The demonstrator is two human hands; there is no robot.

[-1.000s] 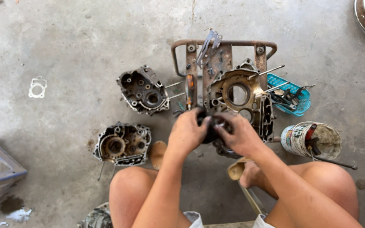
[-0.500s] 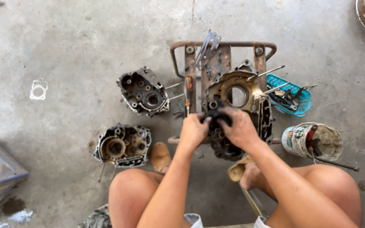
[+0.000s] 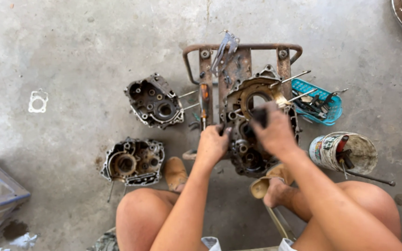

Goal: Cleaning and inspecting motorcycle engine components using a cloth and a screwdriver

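Head view: engine case [image 3: 252, 139] on rusty stand [image 3: 238, 60]; my left hand [image 3: 212, 144] grips its edge, right hand [image 3: 271, 128] pinches a dark part. Likely heavy, rigid, greasy; best held by rims.

Both hands on engine crankcase [image 3: 252, 139] atop rusty metal stand [image 3: 238, 49]. Left hand [image 3: 211, 144] grips case edge; right hand [image 3: 273, 130] holds dark part against it. Two more crankcase halves [image 3: 154, 100] on concrete floor [image 3: 70, 56]; tin can [image 3: 345, 151] at right.

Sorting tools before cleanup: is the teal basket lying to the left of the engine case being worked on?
No, the teal basket lies right of the engine case that both hands touch.
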